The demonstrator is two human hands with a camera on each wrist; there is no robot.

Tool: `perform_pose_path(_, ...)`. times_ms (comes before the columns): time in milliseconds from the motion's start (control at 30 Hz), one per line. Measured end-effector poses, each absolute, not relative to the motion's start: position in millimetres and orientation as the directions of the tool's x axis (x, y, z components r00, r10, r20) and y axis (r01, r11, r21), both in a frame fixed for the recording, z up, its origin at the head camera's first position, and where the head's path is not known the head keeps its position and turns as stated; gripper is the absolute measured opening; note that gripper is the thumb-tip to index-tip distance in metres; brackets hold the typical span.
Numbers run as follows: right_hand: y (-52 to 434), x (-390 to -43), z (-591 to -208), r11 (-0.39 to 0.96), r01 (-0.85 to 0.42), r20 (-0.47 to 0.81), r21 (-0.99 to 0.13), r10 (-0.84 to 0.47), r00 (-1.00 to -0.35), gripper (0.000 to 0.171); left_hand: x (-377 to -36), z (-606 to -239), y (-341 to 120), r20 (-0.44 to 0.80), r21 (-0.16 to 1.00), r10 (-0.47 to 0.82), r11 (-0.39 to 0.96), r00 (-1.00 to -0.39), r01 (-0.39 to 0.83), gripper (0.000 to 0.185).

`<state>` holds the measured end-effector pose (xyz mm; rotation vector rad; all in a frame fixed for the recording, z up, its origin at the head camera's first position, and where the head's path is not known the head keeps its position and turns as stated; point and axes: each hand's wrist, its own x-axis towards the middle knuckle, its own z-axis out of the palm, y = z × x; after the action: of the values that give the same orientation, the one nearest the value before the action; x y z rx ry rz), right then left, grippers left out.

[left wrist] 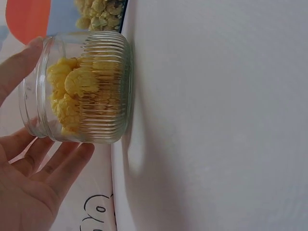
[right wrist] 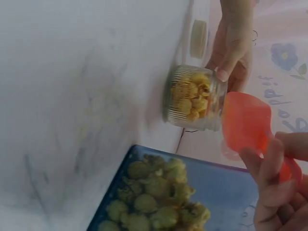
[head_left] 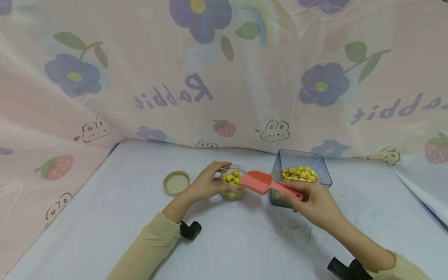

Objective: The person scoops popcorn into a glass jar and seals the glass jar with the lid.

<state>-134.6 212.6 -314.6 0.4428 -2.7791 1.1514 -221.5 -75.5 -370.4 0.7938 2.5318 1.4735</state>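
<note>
A ribbed glass jar (left wrist: 91, 86), partly filled with yellow popcorn (head_left: 232, 178), stands upright on the table. My left hand (head_left: 206, 182) grips it near the rim, thumb on one side and fingers on the other. In my right hand (head_left: 311, 202) is the handle of a coral-pink scoop (head_left: 258, 182), whose front edge overlaps the jar's rim in the head view. No popcorn shows in the scoop's bowl. Below and behind the right hand stands a clear bluish square container (head_left: 323, 171), with more popcorn (right wrist: 154, 192) inside.
A round lid (head_left: 176, 183) lies on the white tabletop (head_left: 227, 249), left of the jar. At the back hangs a pink printed curtain (head_left: 238, 101) with flowers and rabbits. Each wrist wears a black camera mount (head_left: 190, 230).
</note>
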Motion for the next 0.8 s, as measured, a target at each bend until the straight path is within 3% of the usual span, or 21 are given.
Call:
perform_pose_path(500,214.1,-132.5,-324.9,0.656,-0.343,0.275,-0.672,-0.208,-0.939,0.031,-220.7,-371.1,-74.4,0.159,0.83,0.473,0.412,-0.866,0.377,0.074)
perform_pose_path(800,216.6,-129.8,-324.2,0.566,-0.391,0.376,-0.726,-0.149,-0.915,0.03,-216.4,-369.9,-71.1,0.162,0.784,0.468,0.473,-0.869,0.401,0.075)
